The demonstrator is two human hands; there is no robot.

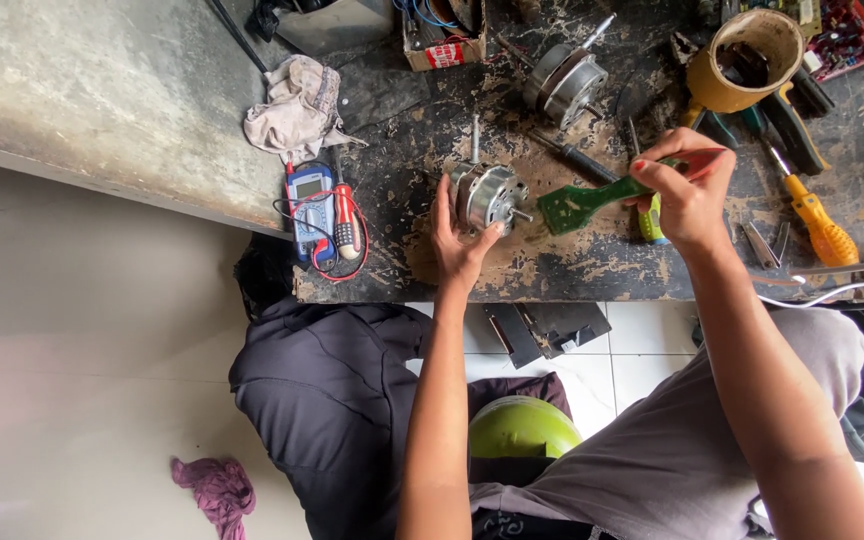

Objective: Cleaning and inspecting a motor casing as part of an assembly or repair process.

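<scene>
Grey trouser cloth and a rounded lime-green gas cylinder top (pixel 524 425) fill the nearest ground, with a crumpled magenta rag (pixel 217 490) on the pale floor tiles further left. Above them the two forearms reach up to the scarred, dark wooden workbench (pixel 572 265). The left hand (pixel 459 240) grips the near side of a small silver-grey round electric motor (pixel 489 195), fingers curled about its casing; the motor stands on the bench with its thin shaft pointing away from the person. The right hand (pixel 687 195) is clenched around the red handle of a green flat-bladed tool (pixel 582 203), whose blade tip sits just beside the motor's right flank, not clearly touching it.

To my eye the step in hand is working the blade in at the motor's casing. Going on would call for a firm hold on the motor and a careful line into the seam.

Left of the motor lies a blue handheld multimeter with red leads (pixel 314 210). Farther back rest a second silver motor (pixel 564 82), a yellow-handled screwdriver (pixel 817 222), a tan cardboard tape roll (pixel 747 60) and a crumpled off-white rag (pixel 297 108).
</scene>
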